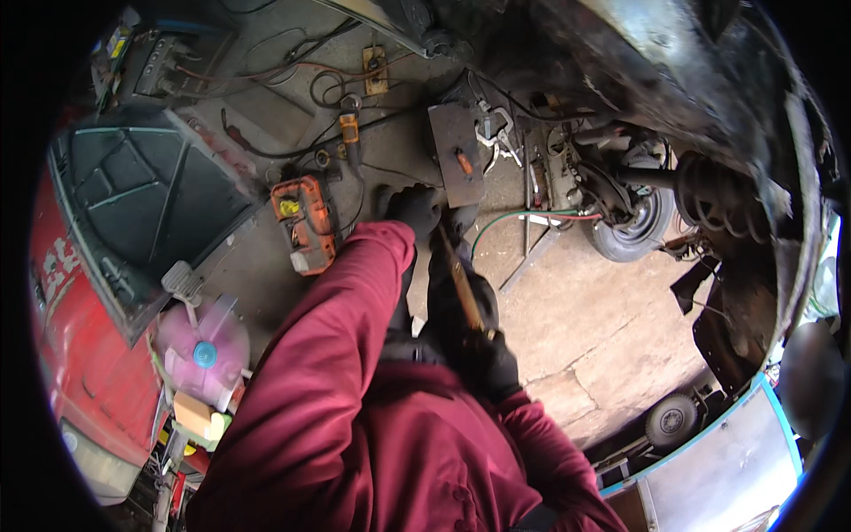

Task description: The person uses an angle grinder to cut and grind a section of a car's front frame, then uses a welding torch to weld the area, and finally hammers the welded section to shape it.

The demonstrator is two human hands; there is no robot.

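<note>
My left hand (pixel 412 211), in a dark glove, is curled at centre, beside the upper end of a long, slim, light-brown tool or strip (pixel 463 285); what its fingers grip is hidden. My right hand (pixel 492 359), also gloved, is lower down, closed on the lower end of that brown piece, which slants over my dark-trousered legs. Beyond my hands lies a dark metal plate (pixel 452 146) with a small orange object (pixel 464 161) on it, and locking clamps (pixel 498 133) beside it.
An orange toolbox (pixel 306 248), a grinder (pixel 350 124) and cables lie ahead-left. A red body panel (pixel 89 355) and pink fan (pixel 199 346) are at left. Rusty bodywork (pixel 665 62) arches over a wheel (pixel 625 239) at right, with a green hose (pixel 523 215) nearby.
</note>
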